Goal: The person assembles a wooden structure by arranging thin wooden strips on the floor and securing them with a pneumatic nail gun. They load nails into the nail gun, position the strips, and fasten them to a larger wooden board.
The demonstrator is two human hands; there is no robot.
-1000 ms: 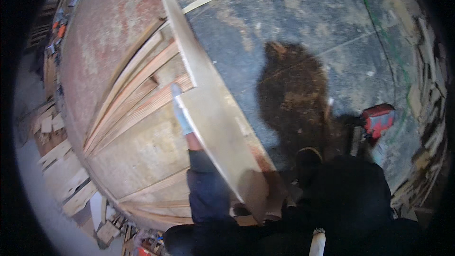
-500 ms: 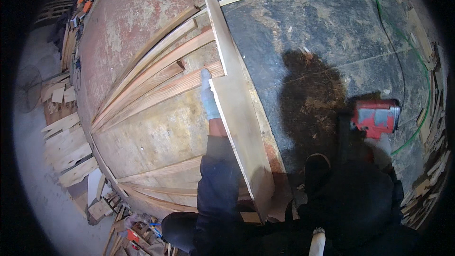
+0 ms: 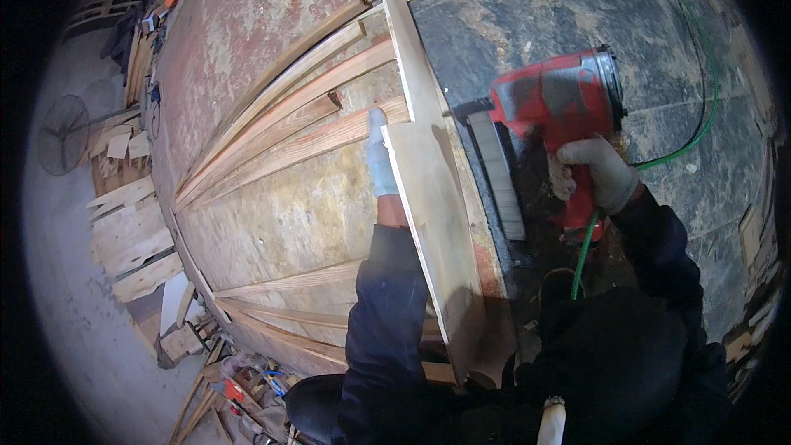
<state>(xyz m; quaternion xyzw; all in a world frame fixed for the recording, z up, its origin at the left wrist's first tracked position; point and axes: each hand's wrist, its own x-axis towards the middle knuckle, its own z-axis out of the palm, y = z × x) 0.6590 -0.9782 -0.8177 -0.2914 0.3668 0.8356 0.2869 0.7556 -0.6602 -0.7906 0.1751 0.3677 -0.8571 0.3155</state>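
Nearest you, your left hand (image 3: 379, 156) lies in a pale glove against the inner face of the board (image 3: 437, 239) that stands on edge along the worktop's (image 3: 272, 222) right side. The grip looks flat and pressing, fingers extended up the wood, more a brace than a clench; you cannot see whether the thumb wraps over the top edge. The board runs from near your body up toward a longer strip (image 3: 404, 41) that continues the same line away from you.

Your right hand (image 3: 597, 173), also gloved, is clenched around the handle of the red nailer (image 3: 560, 107), with its magazine (image 3: 494, 173) angled down and its nose close to the board's outer face, just beside the join between board and strip. The green hose (image 3: 676, 140) trails from the handle across the dark floor (image 3: 577, 8).

Beyond your left hand, several slats (image 3: 305, 115) lie fanned across the worktop, their ends meeting the standing edge. By the look of it, the laying-out is done and the edge piece is set in place; the fastening seems to be in hand, since no nail heads can be made out at this size.

Farther left, offcuts (image 3: 132, 239) are stacked on the ground.
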